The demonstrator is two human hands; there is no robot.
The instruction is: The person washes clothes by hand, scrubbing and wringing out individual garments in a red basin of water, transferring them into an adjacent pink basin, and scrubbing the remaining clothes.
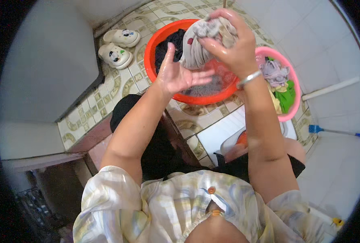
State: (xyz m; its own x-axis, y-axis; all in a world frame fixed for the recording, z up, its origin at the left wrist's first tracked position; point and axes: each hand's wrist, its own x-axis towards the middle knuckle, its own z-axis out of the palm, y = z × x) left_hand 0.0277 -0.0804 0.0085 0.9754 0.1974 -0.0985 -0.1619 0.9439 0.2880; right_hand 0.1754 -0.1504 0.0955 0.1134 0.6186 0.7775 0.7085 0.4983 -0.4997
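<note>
My right hand (239, 45) grips a bunched, wet light-coloured cloth (195, 45) with a dark red spot, raised over an orange-red plastic basin (151, 45). Part of the cloth hangs down on the left side of the hand. My left hand (178, 74) is wet, palm up and fingers apart, just below the hanging cloth; it holds nothing. Inside the basin lie dark fabric (169, 45) at the left and foamy, greyish water (205, 86) at the front. How much of the cloth is folded inside my right hand is hidden.
A pink basin (297, 103) at the right holds lilac, green and yellow clothes (284, 97). White clogs (116, 56) stand on the tiled floor at the left. A white squat toilet (210, 138) lies below the basins. A blue brush (315, 129) is by the right wall.
</note>
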